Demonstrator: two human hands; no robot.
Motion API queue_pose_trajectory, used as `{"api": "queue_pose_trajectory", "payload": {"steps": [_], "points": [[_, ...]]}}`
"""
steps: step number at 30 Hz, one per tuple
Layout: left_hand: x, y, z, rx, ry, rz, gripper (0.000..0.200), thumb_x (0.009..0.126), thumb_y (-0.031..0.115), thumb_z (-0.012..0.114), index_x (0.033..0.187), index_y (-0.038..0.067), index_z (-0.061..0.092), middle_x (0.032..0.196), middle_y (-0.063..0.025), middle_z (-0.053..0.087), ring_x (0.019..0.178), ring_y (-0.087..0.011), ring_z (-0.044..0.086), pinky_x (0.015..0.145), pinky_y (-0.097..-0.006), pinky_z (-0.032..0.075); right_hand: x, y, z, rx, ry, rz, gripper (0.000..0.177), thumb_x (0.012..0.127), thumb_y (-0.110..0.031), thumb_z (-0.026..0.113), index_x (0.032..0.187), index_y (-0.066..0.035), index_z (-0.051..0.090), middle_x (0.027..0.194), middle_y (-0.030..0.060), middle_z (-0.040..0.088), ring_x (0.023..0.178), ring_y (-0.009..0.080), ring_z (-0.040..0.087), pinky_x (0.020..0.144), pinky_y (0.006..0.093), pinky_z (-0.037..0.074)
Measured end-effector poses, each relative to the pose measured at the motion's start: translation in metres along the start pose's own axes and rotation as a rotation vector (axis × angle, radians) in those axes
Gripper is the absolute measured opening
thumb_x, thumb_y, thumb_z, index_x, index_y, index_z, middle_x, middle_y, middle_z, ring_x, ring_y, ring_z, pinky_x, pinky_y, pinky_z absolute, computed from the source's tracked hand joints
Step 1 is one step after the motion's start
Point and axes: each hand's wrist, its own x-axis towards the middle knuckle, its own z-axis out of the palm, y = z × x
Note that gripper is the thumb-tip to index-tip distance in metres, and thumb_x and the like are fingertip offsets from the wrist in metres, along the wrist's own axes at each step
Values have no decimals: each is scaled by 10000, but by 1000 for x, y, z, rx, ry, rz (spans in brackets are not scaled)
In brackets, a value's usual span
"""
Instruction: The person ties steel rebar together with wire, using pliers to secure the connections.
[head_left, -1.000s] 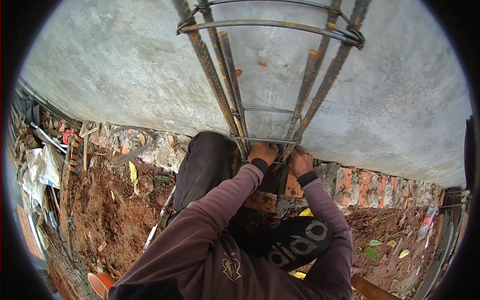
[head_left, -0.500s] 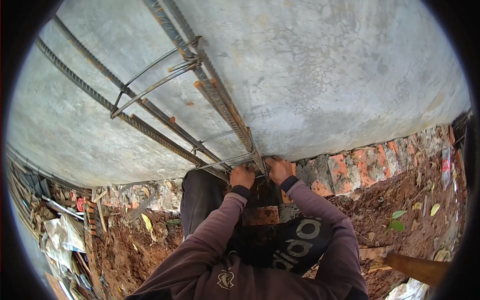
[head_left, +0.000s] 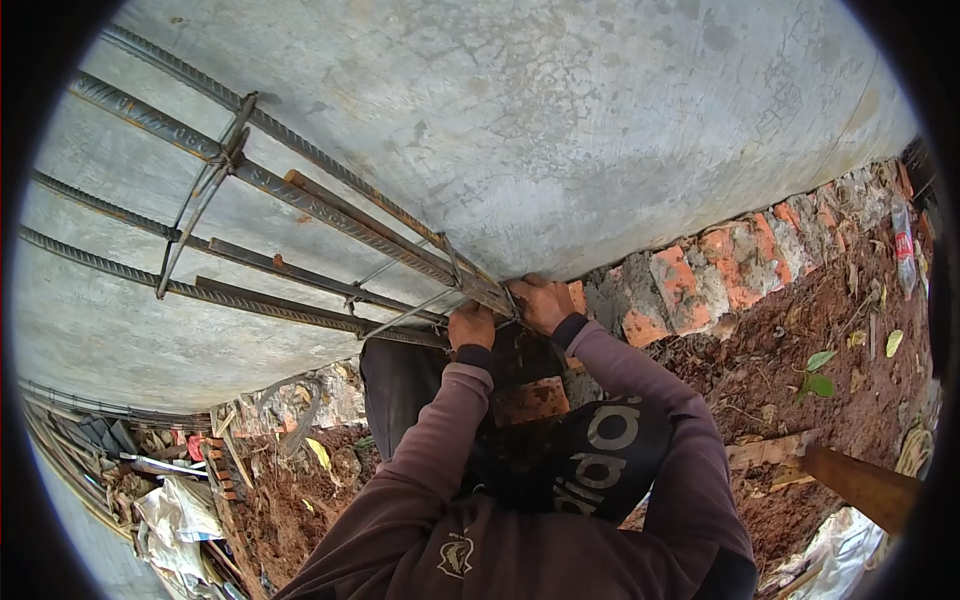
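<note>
Sleeves of a maroon sweatshirt fill the bottom of the view, above dark trousers with white lettering and a single loose brick lying between the person's knees. Both arms reach forward to one spot: the left hand is closed in a fist around the foot of the rebar cage, and the right hand, just beside it, has its fingers curled tight over the bars where a thin stirrup crosses them. Whether either hand also pinches a wire or tool cannot be told. The hands sit so close together, it seems, because the crossing is small and the long bars need steadying at that joint. The cage is at the centre of the view, its near end in the hands at the brick course. From there its long axis runs up and to the left, close along the face of the grey concrete wall, and the ribbed bars fan out toward the left edge past a second stirrup. Red soil with green leaves and a wooden plank lies to the right, and torn sacking and scrap are piled at the far lower left.
</note>
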Motion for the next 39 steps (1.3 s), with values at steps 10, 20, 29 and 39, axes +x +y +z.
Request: {"api": "queue_pose_trajectory", "payload": {"steps": [10, 20, 29, 39], "points": [[-4, 45, 1, 156, 24, -295, 295, 831, 261, 623, 1019, 54, 718, 1006, -178, 701, 962, -370, 657, 842, -411, 499, 1, -5, 1, 53, 57, 24, 466, 687, -55, 634, 1139, -164, 663, 1018, 178, 652, 835, 398, 636, 733, 472, 528], [-66, 42, -41, -314, 96, 278, 210, 889, 121, 581, 1032, 21, 697, 956, -150, 707, 895, -292, 669, 790, -352, 495, 8, -11, -17, -13, -8, -37, 425, 719, 19, 524, 1089, -116, 684, 926, 173, 660, 843, 398, 623, 719, 461, 506], [-42, -13, 32, -1464, -217, -541, 205, 906, 261, 679, 1056, 125, 651, 878, 14, 655, 828, -144, 631, 702, -278, 501, 19, -5, -27, -68, -225, -39, 364, 712, 3, 560, 1044, -109, 660, 870, 197, 651, 771, 415, 622, 674, 491, 506], [-16, 4, 61, -1800, -88, -495, 163, 823, 141, 768, 949, 100, 673, 796, 10, 647, 679, -106, 608, 553, -230, 478, 19, -8, -27, -183, -251, -54, 311, 742, -1, 553, 1014, -113, 652, 875, 201, 657, 752, 423, 623, 667, 500, 509]]}}
